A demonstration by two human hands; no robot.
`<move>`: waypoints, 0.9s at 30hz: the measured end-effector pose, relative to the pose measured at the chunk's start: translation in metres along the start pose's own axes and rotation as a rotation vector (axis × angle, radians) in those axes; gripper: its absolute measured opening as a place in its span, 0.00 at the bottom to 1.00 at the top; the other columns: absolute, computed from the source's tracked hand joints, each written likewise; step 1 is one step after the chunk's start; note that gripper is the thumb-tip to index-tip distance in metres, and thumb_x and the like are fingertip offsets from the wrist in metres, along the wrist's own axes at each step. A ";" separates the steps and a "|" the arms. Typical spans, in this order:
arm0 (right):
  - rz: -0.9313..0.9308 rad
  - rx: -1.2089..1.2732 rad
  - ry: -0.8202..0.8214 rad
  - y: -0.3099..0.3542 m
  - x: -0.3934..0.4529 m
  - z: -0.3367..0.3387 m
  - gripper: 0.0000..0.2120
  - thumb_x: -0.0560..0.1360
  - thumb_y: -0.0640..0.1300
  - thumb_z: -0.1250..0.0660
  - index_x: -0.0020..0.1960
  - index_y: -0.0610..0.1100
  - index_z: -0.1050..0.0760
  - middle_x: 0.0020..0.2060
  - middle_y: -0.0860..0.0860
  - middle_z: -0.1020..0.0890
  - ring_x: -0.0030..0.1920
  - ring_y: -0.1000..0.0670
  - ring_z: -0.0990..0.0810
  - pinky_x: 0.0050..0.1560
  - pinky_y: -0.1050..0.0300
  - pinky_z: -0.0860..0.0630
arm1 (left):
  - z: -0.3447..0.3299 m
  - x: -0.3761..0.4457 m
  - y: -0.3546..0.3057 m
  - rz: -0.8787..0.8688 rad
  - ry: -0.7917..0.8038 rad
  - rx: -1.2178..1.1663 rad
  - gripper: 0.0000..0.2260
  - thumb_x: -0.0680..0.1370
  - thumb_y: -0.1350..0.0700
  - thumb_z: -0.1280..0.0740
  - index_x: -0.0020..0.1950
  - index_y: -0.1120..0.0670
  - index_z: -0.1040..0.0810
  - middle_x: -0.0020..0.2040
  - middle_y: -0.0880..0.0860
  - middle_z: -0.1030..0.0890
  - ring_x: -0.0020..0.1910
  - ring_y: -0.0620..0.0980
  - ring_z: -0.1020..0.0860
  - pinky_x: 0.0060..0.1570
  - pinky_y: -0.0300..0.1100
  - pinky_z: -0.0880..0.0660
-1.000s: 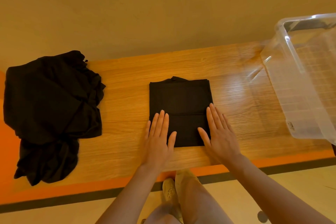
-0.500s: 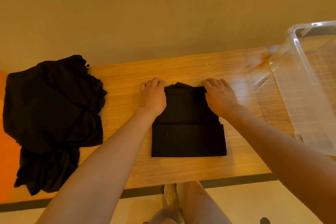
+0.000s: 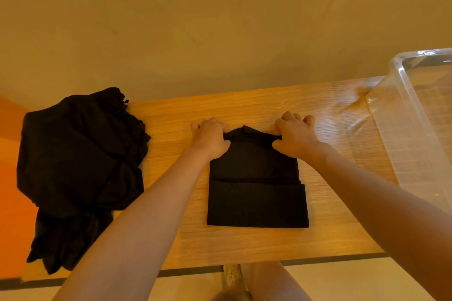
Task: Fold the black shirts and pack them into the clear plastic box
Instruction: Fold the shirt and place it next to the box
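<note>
left hand (image 3: 210, 139) and right hand (image 3: 295, 137) pinch far corners of folded shirt (image 3: 256, 193) between them; shirt heap (image 3: 78, 166) beyond left hand.

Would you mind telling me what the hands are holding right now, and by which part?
Both the left hand and right hand pinch the folded black shirt at its far corners.

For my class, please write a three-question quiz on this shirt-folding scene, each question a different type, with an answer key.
1. True or false: both hands grip the far edge of the folded shirt.
2. Multiple choice: the pile of unfolded shirts lies A) inside the clear box, B) at the table's left end, C) on the floor.
3. Fill in: the clear plastic box stands at the table's ____ end.

Key: 1 true, left hand and right hand both; 2 B; 3 right.
</note>
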State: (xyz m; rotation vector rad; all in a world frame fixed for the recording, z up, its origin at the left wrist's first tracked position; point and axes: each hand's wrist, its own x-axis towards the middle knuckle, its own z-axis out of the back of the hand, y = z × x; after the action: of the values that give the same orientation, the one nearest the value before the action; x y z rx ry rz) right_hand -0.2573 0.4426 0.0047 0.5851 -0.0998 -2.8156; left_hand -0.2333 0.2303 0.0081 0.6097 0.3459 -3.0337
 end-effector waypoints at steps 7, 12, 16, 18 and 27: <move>0.016 0.296 0.115 -0.005 -0.001 -0.001 0.15 0.76 0.45 0.33 0.61 0.46 0.31 0.52 0.48 0.21 0.57 0.45 0.26 0.63 0.49 0.43 | -0.001 -0.008 0.011 0.029 0.025 -0.141 0.16 0.79 0.55 0.34 0.67 0.50 0.26 0.65 0.51 0.24 0.65 0.54 0.28 0.65 0.47 0.39; 0.024 0.364 0.086 -0.013 0.002 0.002 0.10 0.77 0.46 0.34 0.59 0.47 0.24 0.54 0.50 0.21 0.60 0.46 0.27 0.65 0.46 0.40 | 0.005 -0.011 0.017 0.052 -0.020 -0.285 0.11 0.78 0.54 0.32 0.60 0.51 0.21 0.58 0.51 0.21 0.59 0.53 0.25 0.60 0.50 0.28; 0.039 0.600 0.006 -0.018 -0.008 0.019 0.09 0.77 0.41 0.33 0.57 0.44 0.21 0.50 0.51 0.21 0.53 0.51 0.25 0.51 0.59 0.31 | 0.021 -0.019 0.023 0.039 -0.082 -0.472 0.10 0.76 0.56 0.30 0.57 0.52 0.19 0.53 0.49 0.21 0.54 0.48 0.24 0.49 0.41 0.27; 0.074 0.660 -0.099 -0.019 -0.022 0.023 0.09 0.77 0.38 0.34 0.56 0.44 0.20 0.49 0.52 0.20 0.51 0.53 0.24 0.48 0.65 0.31 | 0.026 -0.033 0.024 -0.014 -0.146 -0.531 0.10 0.76 0.58 0.29 0.56 0.53 0.19 0.51 0.45 0.22 0.51 0.44 0.25 0.45 0.32 0.30; 0.359 0.506 -0.310 -0.022 -0.118 -0.031 0.13 0.72 0.37 0.28 0.54 0.47 0.20 0.49 0.57 0.21 0.51 0.53 0.24 0.57 0.63 0.33 | -0.043 -0.124 0.049 -0.313 -0.385 -0.389 0.09 0.71 0.59 0.25 0.47 0.47 0.18 0.48 0.40 0.21 0.53 0.40 0.25 0.58 0.38 0.42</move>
State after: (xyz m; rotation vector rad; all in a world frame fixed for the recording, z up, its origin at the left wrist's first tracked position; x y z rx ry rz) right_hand -0.1460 0.4950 0.0183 0.1887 -0.8988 -2.4949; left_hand -0.0992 0.1901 0.0067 -0.0604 1.0563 -3.1240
